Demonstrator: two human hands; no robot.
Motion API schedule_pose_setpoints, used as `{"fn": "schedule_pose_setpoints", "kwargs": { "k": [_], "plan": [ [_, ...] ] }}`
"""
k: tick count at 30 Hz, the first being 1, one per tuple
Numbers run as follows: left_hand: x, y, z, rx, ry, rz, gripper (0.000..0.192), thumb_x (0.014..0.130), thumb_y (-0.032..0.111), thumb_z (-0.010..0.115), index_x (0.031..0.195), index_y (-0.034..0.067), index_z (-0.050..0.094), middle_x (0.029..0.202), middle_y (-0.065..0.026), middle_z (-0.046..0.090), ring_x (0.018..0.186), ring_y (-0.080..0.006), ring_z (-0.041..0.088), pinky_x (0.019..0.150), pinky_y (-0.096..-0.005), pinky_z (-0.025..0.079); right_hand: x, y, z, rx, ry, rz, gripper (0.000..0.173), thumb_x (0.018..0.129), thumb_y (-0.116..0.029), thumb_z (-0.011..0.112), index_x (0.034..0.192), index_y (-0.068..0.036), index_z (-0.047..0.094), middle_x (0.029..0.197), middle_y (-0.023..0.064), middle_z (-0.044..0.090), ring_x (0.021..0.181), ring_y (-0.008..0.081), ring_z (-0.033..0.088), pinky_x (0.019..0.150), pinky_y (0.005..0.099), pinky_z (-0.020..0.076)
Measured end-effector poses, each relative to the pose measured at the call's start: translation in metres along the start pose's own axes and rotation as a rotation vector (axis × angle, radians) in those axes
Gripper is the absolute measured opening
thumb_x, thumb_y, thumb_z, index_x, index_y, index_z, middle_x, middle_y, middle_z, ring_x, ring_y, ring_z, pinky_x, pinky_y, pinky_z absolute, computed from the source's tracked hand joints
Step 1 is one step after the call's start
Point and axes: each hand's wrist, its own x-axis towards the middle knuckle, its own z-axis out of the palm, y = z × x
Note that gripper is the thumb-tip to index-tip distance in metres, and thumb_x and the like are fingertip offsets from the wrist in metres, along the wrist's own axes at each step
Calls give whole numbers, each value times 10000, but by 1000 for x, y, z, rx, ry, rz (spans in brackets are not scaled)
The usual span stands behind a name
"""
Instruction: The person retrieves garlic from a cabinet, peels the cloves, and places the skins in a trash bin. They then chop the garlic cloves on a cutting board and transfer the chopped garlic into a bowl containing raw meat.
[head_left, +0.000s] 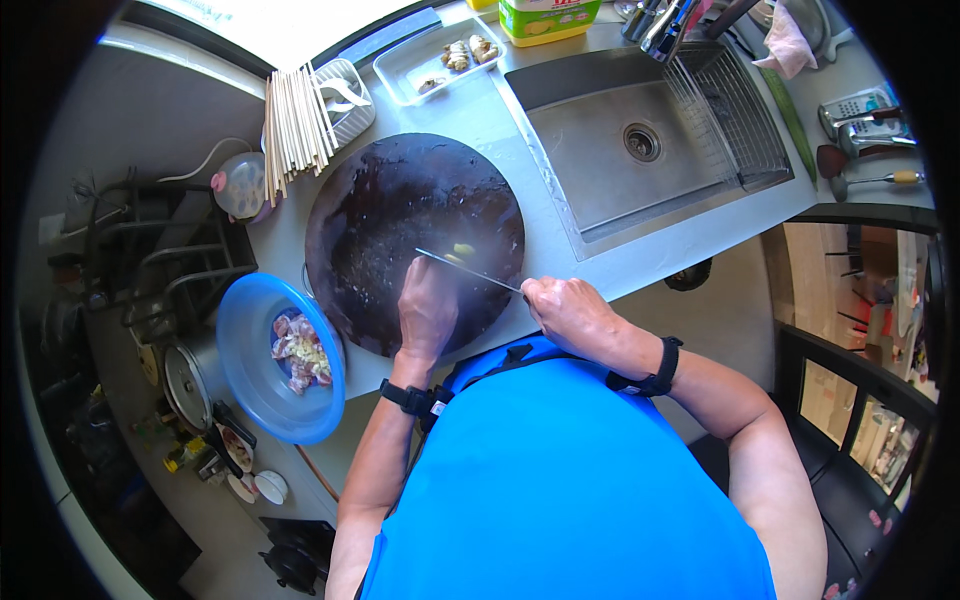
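My right hand (574, 311) grips the handle of a kitchen knife (469, 271), its blade seen nearly edge-on over a round, dark chopping board (375, 180). Close against the near side of the blade is my left hand (427, 309), fingers curled down towards the wood. Whatever lies under those fingertips is hidden from me. Just beyond the blade, a few small yellowish slices (464, 249), apparently ginger, rest on the board. Left of the board stands a blue plastic basin (232, 352) with pieces of raw meat (300, 337) and chopped pale yellow bits on top.
A sink (600, 172) is set into the counter at right. Behind the board are a plastic tray (405, 71) with ginger roots (455, 55) and a bundle of chopsticks (296, 127). A pressure cooker (187, 382) stands left of the basin. Ladles (862, 116) lie far right.
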Motion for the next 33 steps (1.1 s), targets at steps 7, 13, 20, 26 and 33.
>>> {"fn": "schedule_pose_setpoints", "kwargs": {
  "k": [7, 13, 20, 26, 33],
  "plan": [
    [0, 2, 2, -46, 26, -42, 241, 934, -16, 652, 1165, 15, 715, 1156, -217, 688, 1044, -449, 669, 901, -481, 575, 34, -18, 18, -79, 53, -2, 79, 915, -8, 588, 964, 44, 623, 907, 278, 717, 822, 465, 735, 734, 533, 612],
    [-2, 2, 3, -70, 22, -74, 199, 934, -13, 628, 1113, 32, 702, 1101, -206, 673, 1004, -452, 659, 862, -499, 577, 58, -13, 19, -69, 46, -60, 98, 917, -23, 587, 968, 48, 632, 922, 295, 718, 825, 475, 733, 724, 536, 610],
    [-4, 2, 5, -56, 50, -64, 188, 927, -8, 627, 1095, 36, 701, 1079, -196, 669, 984, -441, 659, 851, -501, 574, 38, -9, 18, -98, 95, -47, 68, 946, -40, 594, 981, 15, 610, 912, 275, 710, 826, 472, 722, 740, 536, 598],
    [-3, 3, 4, -44, 78, -30, 249, 921, -12, 622, 1143, 45, 719, 1108, -178, 689, 1028, -420, 657, 890, -494, 568, 3, -7, 0, -67, -6, 0, 99, 943, -20, 577, 987, 52, 628, 923, 286, 721, 839, 465, 745, 739, 529, 615],
    [-3, -2, 6, -42, 74, -31, 171, 919, -18, 631, 1064, 32, 706, 1026, -185, 666, 961, -415, 651, 836, -486, 566, 27, -4, 19, -69, 30, -7, 69, 962, -34, 577, 940, 16, 618, 894, 263, 722, 826, 463, 723, 747, 531, 592]
  ]
}}
